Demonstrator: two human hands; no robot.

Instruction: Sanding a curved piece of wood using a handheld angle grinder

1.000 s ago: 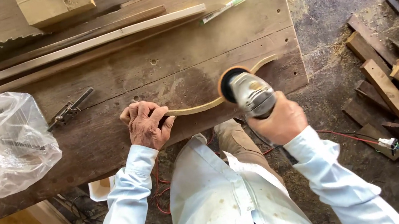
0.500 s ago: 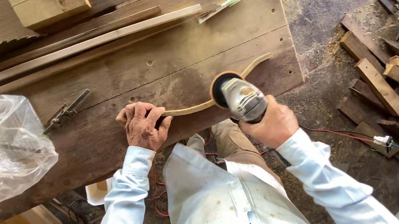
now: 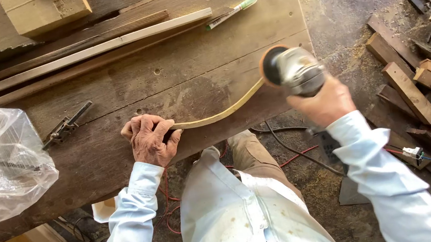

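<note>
The thin curved wood strip (image 3: 220, 115), judged light and springy, is pinned to the desk (image 3: 163, 83) by the closed left hand (image 3: 148, 140); the angle grinder (image 3: 294, 71) is gripped by the right hand (image 3: 322, 103).

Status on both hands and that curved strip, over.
Left hand pins curved wood strip to bench. Right hand holds grinder at strip's far end. Nothing in the way.

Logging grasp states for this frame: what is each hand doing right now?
Left hand: closed, pressing down the end of the curved wooden strip on the workbench.
Right hand: closed around the angle grinder, disc at the strip's far end.
</note>
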